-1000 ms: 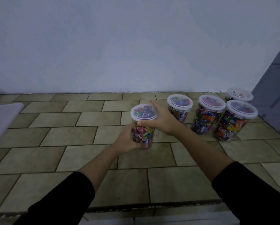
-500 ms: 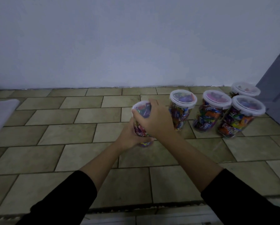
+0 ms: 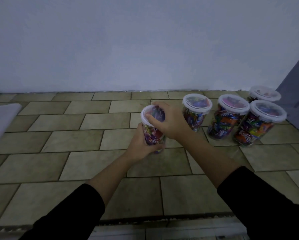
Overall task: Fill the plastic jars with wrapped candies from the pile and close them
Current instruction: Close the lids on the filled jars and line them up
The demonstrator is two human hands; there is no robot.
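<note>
Left hand (image 3: pixel 141 144) grips jar (image 3: pixel 153 134) body; right hand (image 3: pixel 169 122) clamps its lid (image 3: pixel 144 116).

Wide stretch of tiled floor (image 3: pixel 72 135) is left open betw. the white sheet (image 3: pixel 1 122) at far L and the held jar (image 3: pixel 153 134) at centre. R side is blocked by four lidded jars (image 3: pixel 227 122) packed close together. Only a narrow gap is left betw. the nearest jar (image 3: pixel 195 116) and the right hand (image 3: pixel 169 123), which is curled over the held jar's lid. Passage behind is closed by the wall (image 3: pixel 145 49), and at far R by a grey panel (image 3: pixel 297 80). Near floor is crossed by both forearms.
</note>
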